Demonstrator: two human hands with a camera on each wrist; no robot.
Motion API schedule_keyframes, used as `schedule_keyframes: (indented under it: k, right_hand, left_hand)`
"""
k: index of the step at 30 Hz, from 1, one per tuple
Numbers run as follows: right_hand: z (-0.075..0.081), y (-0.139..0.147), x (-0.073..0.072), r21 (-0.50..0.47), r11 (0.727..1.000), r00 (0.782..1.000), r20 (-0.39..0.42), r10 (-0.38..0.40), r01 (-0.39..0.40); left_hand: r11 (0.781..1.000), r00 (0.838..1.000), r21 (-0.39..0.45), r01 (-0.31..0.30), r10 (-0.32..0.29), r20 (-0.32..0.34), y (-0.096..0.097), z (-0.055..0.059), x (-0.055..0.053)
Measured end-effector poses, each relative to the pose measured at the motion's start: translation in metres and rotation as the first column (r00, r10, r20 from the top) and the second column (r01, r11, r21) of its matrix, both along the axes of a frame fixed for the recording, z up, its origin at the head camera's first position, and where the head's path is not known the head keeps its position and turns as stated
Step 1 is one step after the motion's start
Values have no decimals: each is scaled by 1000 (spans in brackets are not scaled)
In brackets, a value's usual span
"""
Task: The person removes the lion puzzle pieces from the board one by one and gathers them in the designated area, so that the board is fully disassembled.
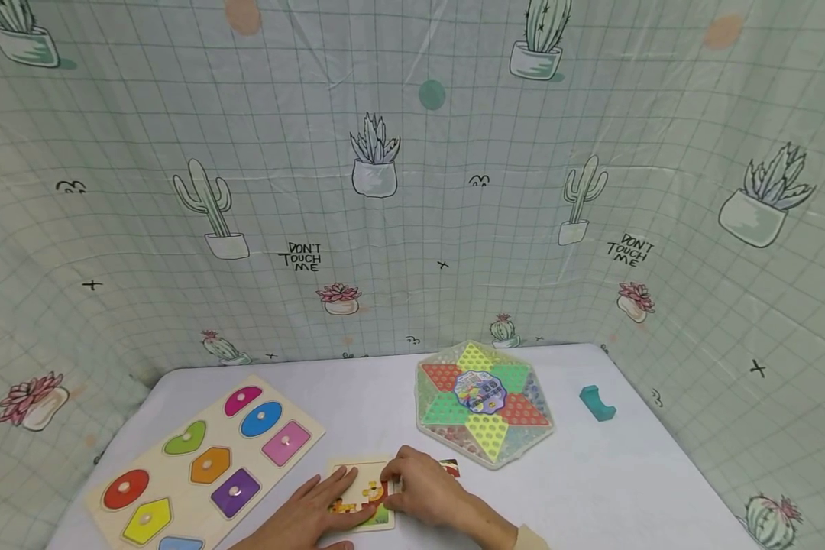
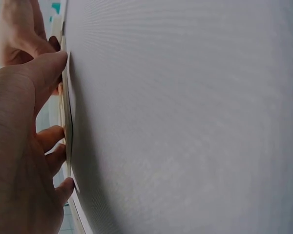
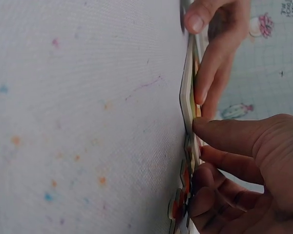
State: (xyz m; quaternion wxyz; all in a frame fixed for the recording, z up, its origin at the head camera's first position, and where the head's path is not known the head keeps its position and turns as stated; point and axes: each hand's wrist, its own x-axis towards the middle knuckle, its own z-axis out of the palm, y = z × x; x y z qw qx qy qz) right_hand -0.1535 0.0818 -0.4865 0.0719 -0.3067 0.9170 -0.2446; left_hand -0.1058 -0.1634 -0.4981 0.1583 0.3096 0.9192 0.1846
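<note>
A small wooden jigsaw puzzle (image 1: 380, 525) with a pale rim lies flat at the table's near middle, showing yellow, red and green picture parts. Spread fingers of my left hand (image 1: 309, 510) rest across its left side, thumb along the near part. At its right side my right hand (image 1: 426, 487) pinches a reddish puzzle piece (image 1: 386, 490) between thumb and index finger, mostly covered by the fingers. Just beyond that hand lies a loose puzzle piece (image 1: 450, 467), partly hidden. In the right wrist view, several loose pieces (image 3: 177, 204) lie under the curled fingers.
A wooden shape board (image 1: 254, 500) with colourful knobbed shapes lies at the left. Behind the right hand is a hexagonal Chinese checkers set (image 1: 484, 412). A teal curved block (image 1: 596, 403) sits at the far right. A patterned curtain (image 1: 412, 229) surrounds the table.
</note>
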Motion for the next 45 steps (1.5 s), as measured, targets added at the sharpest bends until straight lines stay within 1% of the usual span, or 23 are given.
schedule_keyframes:
  k: [3,7,10,13,15,19,22,24,28,32,36,41,43,45]
  right_hand:
    - [0,0,0,-18,1000,1000,1,-10,10]
    - [-1,-1,1,-54,998,999,18,-35,36]
    - [-1,-2,1,-103,992,995,73,-67,74]
    - [0,-3,0,-172,979,986,140,-87,110]
    - [0,-4,0,-213,970,982,171,-85,121]
    - [-1,-5,1,-265,956,976,205,-68,122]
    - [-2,-5,1,-292,948,971,232,-60,128]
    - [-3,-4,1,-312,941,967,248,-53,131]
    - [-1,1,-2,-344,927,962,268,-53,147]
    - [4,14,-2,-380,910,950,309,-46,167]
    - [7,34,1,-406,886,928,367,-64,222]
    - [5,62,7,-423,850,885,455,-102,315]
    - [3,72,9,-418,845,875,469,-115,335]
    - [2,80,11,-413,844,874,470,-124,342]
  left_hand:
    - [1000,1000,-2,3,-3,11,1,1,0]
    - [1000,1000,-9,9,-9,8,0,2,0]
    - [1000,1000,-11,13,-13,0,0,2,0]
    - [1000,1000,-11,14,-14,2,-1,2,-1]
    - [1000,1000,-14,19,-19,-8,-1,2,-1]
    - [999,1000,-22,24,-24,-9,-1,2,-2]
    - [1000,1000,-19,20,-20,-2,-2,2,-2]
    - [1000,1000,-13,19,-19,-9,-2,1,-2]
    - [1000,1000,-2,15,-15,-11,-2,1,-2]
    - [1000,999,4,28,-28,-34,-3,0,-2]
    - [999,998,7,48,-47,-48,-3,-1,-3]
    - [999,998,-1,44,-44,-35,-1,0,-2]
    - [999,998,-3,41,-41,-38,-1,0,-2]
    - [999,998,-2,41,-41,-43,-1,1,-2]
